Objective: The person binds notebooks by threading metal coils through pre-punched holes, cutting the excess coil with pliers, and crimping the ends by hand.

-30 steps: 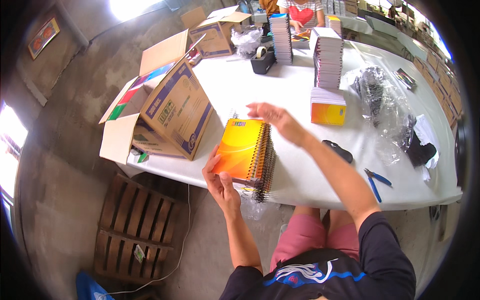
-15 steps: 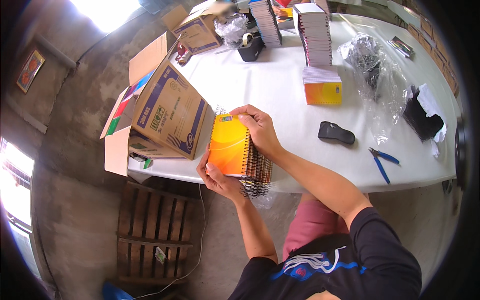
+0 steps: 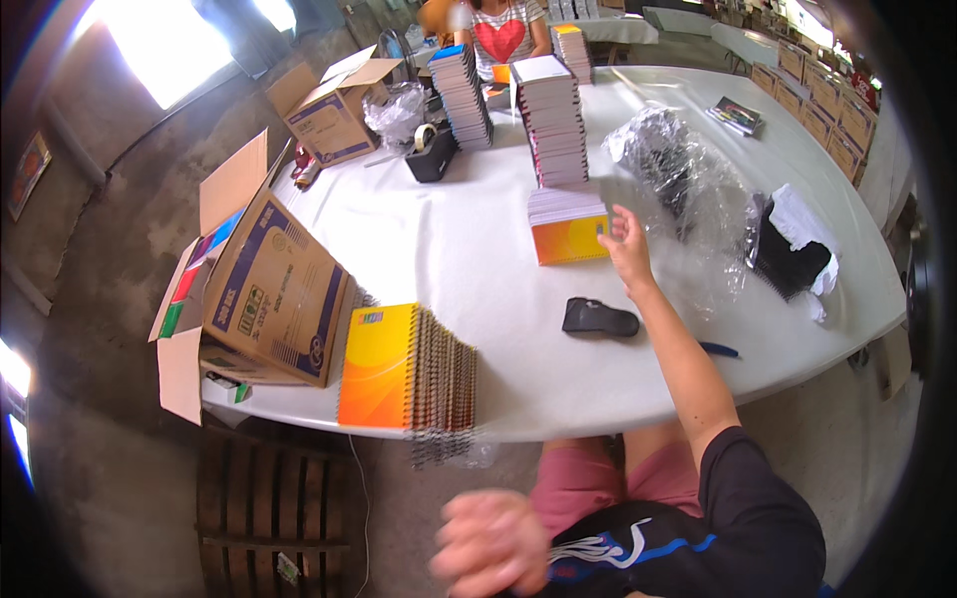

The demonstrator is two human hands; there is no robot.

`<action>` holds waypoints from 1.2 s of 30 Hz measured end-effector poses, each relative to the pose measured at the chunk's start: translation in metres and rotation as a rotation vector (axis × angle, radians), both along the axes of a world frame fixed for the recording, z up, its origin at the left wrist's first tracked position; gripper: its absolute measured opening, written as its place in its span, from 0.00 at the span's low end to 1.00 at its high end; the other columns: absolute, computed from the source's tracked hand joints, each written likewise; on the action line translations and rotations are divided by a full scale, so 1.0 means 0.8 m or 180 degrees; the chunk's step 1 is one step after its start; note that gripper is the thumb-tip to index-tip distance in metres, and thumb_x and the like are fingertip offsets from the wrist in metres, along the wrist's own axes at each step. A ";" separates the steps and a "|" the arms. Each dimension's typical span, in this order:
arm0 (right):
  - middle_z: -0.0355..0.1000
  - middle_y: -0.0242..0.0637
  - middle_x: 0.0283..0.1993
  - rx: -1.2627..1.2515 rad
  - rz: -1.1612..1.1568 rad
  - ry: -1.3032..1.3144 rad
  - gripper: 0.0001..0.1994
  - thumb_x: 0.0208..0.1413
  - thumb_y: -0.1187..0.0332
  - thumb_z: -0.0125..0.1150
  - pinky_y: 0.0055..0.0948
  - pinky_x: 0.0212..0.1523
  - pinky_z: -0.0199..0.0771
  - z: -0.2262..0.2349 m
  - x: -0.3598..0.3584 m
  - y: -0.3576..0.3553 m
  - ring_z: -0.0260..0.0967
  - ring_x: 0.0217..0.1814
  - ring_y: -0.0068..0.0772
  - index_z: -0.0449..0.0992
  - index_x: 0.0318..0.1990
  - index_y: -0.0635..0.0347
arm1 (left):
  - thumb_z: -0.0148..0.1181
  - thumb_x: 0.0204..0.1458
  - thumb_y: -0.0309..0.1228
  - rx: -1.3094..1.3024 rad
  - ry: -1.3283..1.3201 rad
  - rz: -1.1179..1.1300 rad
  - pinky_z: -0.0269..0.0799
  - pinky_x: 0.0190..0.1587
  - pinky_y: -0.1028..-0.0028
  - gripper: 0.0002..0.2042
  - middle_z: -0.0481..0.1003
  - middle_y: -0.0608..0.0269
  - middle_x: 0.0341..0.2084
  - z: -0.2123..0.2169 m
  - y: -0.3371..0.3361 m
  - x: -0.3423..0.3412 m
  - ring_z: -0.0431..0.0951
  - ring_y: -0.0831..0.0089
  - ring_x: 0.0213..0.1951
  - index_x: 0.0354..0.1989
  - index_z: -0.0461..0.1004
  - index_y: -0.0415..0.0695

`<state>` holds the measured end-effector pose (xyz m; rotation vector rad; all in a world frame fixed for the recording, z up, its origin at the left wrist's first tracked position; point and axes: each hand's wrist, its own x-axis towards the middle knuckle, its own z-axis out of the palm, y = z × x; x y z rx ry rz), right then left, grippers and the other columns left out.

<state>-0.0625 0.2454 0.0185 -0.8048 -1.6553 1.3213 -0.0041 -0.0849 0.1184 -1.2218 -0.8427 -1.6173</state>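
The left hand (image 3: 488,545) is all smear down here, fingers running together in the blur, its forearm out of sight! Across the way, the right forearm (image 3: 688,374) covers most of a blue-handled tool (image 3: 722,350), just one handle end poking out. Does the right hand (image 3: 629,251) touch the orange-yellow notebooks (image 3: 568,242)? Can't tell. Up top, the edge cuts off the co-worker's (image 3: 499,38) head; below, the wooden pallet (image 3: 239,542) runs out of frame.
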 end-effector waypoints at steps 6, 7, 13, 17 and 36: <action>0.52 0.51 0.65 0.0654 0.0224 -0.0648 0.51 0.33 0.67 0.75 0.37 0.62 0.58 -0.035 0.004 0.071 0.55 0.65 0.45 0.48 0.67 0.55 | 0.72 0.38 0.34 -0.2793 -0.2611 -0.0209 0.58 0.58 0.55 0.44 0.56 0.44 0.59 -0.087 0.187 -0.105 0.55 0.52 0.63 0.63 0.51 0.37; 0.48 0.52 0.67 0.0723 0.0358 -0.0691 0.55 0.32 0.66 0.76 0.37 0.63 0.57 -0.033 -0.001 0.080 0.54 0.66 0.45 0.45 0.68 0.55 | 0.75 0.35 0.39 -0.3057 -0.2991 -0.0057 0.56 0.61 0.58 0.55 0.49 0.42 0.64 -0.123 0.210 -0.149 0.51 0.53 0.66 0.66 0.40 0.36; 0.32 0.52 0.71 -0.0350 0.1746 -0.0031 0.69 0.27 0.66 0.80 0.35 0.68 0.45 -0.002 -0.022 0.101 0.39 0.72 0.42 0.24 0.69 0.48 | 0.79 0.25 0.39 -0.3987 -0.3002 -0.0146 0.55 0.63 0.67 0.67 0.48 0.39 0.65 -0.172 0.277 -0.260 0.55 0.56 0.64 0.65 0.28 0.31; 0.35 0.51 0.71 0.0331 0.2084 0.0475 0.71 0.26 0.71 0.80 0.34 0.67 0.45 -0.043 -0.041 0.120 0.39 0.72 0.41 0.21 0.69 0.44 | 0.81 0.19 0.40 -0.3964 -0.3029 -0.0939 0.57 0.62 0.69 0.71 0.61 0.45 0.59 -0.187 0.331 -0.306 0.62 0.59 0.61 0.66 0.27 0.34; 0.58 0.40 0.58 0.0166 0.1486 0.1689 0.72 0.26 0.78 0.78 0.40 0.60 0.63 0.059 0.026 0.021 0.59 0.60 0.37 0.19 0.68 0.37 | 0.80 0.17 0.22 -0.2746 -0.2475 -0.1701 0.70 0.54 0.66 0.57 0.62 0.56 0.54 -0.015 0.266 -0.213 0.64 0.65 0.56 0.63 0.49 0.42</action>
